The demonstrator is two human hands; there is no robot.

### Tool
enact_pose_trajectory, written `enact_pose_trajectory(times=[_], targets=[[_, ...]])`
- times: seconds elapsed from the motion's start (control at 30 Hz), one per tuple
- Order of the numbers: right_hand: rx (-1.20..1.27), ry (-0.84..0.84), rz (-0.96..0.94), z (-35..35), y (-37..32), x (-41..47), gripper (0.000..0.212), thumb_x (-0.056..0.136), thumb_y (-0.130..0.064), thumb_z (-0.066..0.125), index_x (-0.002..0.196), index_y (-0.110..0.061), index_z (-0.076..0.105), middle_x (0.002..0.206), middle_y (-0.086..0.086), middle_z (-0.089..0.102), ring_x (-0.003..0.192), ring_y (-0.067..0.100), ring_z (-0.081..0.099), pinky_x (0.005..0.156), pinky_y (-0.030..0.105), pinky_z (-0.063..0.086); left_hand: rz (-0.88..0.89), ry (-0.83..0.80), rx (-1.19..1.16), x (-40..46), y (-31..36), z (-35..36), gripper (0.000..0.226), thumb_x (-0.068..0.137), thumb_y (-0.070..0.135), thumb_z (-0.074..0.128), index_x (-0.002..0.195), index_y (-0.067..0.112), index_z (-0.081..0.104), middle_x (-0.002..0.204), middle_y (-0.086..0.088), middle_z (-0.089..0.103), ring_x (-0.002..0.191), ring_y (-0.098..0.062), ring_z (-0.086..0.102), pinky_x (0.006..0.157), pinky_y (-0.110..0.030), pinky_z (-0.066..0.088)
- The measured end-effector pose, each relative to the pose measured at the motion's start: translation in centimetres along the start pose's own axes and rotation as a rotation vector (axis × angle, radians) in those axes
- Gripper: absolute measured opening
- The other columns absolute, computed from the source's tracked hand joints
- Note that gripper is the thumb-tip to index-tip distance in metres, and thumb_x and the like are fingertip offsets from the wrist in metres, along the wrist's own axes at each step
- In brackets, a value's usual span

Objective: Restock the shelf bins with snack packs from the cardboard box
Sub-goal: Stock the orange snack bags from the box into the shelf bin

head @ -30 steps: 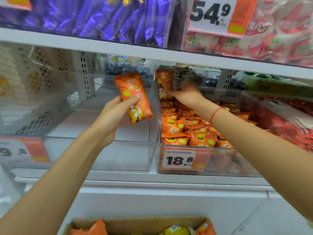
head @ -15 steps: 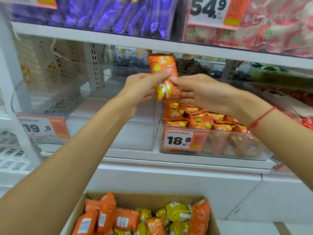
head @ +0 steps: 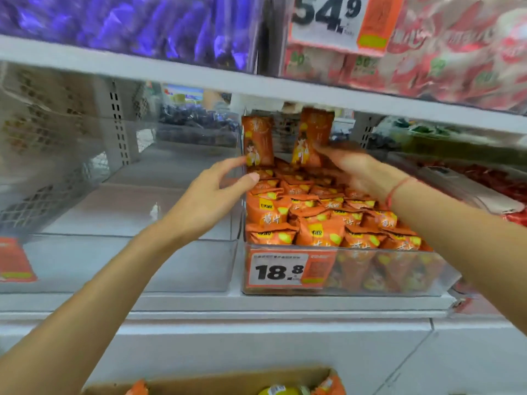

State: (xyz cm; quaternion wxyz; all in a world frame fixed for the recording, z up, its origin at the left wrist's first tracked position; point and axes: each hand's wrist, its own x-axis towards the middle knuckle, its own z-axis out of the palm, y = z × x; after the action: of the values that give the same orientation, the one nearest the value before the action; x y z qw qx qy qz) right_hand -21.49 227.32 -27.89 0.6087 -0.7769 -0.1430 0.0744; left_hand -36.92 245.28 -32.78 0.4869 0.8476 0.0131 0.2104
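Two bare arms reaching up to a clear bin [head: 339, 283] packed with orange snack packs [head: 313, 220], price tag [head: 278, 270] reading 18.8 on its front wall. Right hand [head: 352, 166] at the back of the bin, fingers and thumb curled round an upright orange pack [head: 312, 138], lower end among the pile. Second upright pack [head: 257, 143] standing just beside it, at the bin's left back corner. Left hand [head: 216, 189] spread and relaxed at the bin's left wall, gripping nothing, fingertips close by the second pack; actual touch not clear through the blur. Empty clear bin [head: 119, 260] to the left on the same shelf [head: 199, 303]. Cardboard box [head: 228, 379] at the bottom edge, orange and yellow packs inside. Purple and red packets on the shelf above.
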Motion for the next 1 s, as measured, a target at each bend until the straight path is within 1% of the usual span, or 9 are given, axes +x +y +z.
enact_pose_trajectory(times=[0.1,0.2,0.3,0.47,0.57,0.73,0.8,0.9,1.0], targets=[[-0.237,-0.072,-0.028,1.9,0.3,2.2,0.042,0.095,-0.039,0.051,0.132,-0.017,0.053,0.118,-0.003,0.061,0.102,0.012,0.058,0.071,0.019,0.045,0.011,0.018,0.021,-0.1,-0.1,0.2,0.064,0.085,0.054,0.057,0.142,0.027,0.045,0.134,0.009,0.057,0.119,-0.004,0.055,0.11,-0.033,0.038],[-0.298,-0.106,-0.079,2.9,0.7,3.7,0.045,0.097,-0.034,0.051,0.138,-0.018,0.047,0.14,0.0,0.051,0.128,0.016,0.048,0.106,0.032,0.039,0.002,0.06,0.066,-0.1,0.1,0.4,0.067,0.08,0.057,0.054,0.14,0.027,0.045,0.136,0.012,0.055,0.119,-0.006,0.055,0.108,-0.038,0.039],[-0.347,-0.091,-0.073,2.6,1.2,4.2,0.044,0.093,-0.037,0.057,0.134,-0.021,0.05,0.137,0.0,0.054,0.127,0.019,0.049,0.11,0.046,0.035,-0.01,0.071,0.031,-0.2,0.2,0.5,0.066,0.08,0.055,0.056,0.138,0.026,0.047,0.135,0.012,0.055,0.117,-0.005,0.055,0.106,-0.04,0.042],[-0.482,0.0,-0.189,2.7,0.9,4.5,0.036,0.094,-0.028,0.057,0.125,-0.01,0.058,0.12,0.0,0.061,0.107,0.012,0.057,0.086,0.02,0.046,-0.013,0.083,0.043,0.0,0.0,0.6,0.052,0.093,0.044,0.055,0.14,0.026,0.044,0.137,0.015,0.05,0.113,0.004,0.047,0.095,-0.015,0.034],[-0.517,0.029,-0.186,3.3,1.1,4.8,0.038,0.095,-0.031,0.055,0.127,-0.011,0.057,0.128,0.006,0.06,0.115,0.019,0.057,0.097,0.026,0.045,-0.013,0.086,0.032,-0.1,0.0,0.6,0.057,0.091,0.048,0.056,0.141,0.025,0.044,0.139,0.012,0.051,0.12,-0.002,0.05,0.106,-0.03,0.038],[-0.408,0.007,-0.031,3.6,1.1,4.5,0.054,0.096,-0.038,0.053,0.143,-0.013,0.041,0.146,0.004,0.044,0.132,0.022,0.044,0.11,0.034,0.037,-0.006,0.076,0.028,-0.4,-0.1,0.5,0.054,0.093,0.043,0.053,0.143,0.024,0.042,0.141,0.011,0.049,0.123,-0.004,0.049,0.102,-0.026,0.036],[-0.423,-0.026,-0.018,3.0,0.7,3.5,0.056,0.094,-0.04,0.055,0.142,-0.015,0.043,0.145,0.003,0.046,0.13,0.021,0.046,0.108,0.032,0.039,-0.007,0.073,0.036,-0.4,0.0,0.4,0.055,0.093,0.044,0.052,0.144,0.024,0.041,0.143,0.009,0.048,0.124,-0.005,0.047,0.101,-0.025,0.035],[-0.439,0.001,-0.128,1.5,0.3,0.8,0.05,0.09,-0.026,0.064,0.135,-0.008,0.051,0.125,0.003,0.058,0.106,0.015,0.06,0.086,0.012,0.047,-0.021,0.066,0.047,-0.6,0.3,0.5,0.056,0.094,0.046,0.05,0.144,0.023,0.039,0.143,0.008,0.047,0.121,-0.003,0.045,0.098,-0.024,0.034],[-0.457,0.029,-0.233,-0.2,0.6,-3.3,0.04,0.086,-0.017,0.069,0.124,-0.01,0.059,0.123,0.006,0.063,0.109,0.018,0.06,0.096,0.026,0.047,-0.037,0.095,0.089,-1.2,0.9,0.5,0.056,0.093,0.05,0.051,0.142,0.024,0.043,0.141,0.007,0.051,0.124,-0.009,0.05,0.103,-0.033,0.039]])
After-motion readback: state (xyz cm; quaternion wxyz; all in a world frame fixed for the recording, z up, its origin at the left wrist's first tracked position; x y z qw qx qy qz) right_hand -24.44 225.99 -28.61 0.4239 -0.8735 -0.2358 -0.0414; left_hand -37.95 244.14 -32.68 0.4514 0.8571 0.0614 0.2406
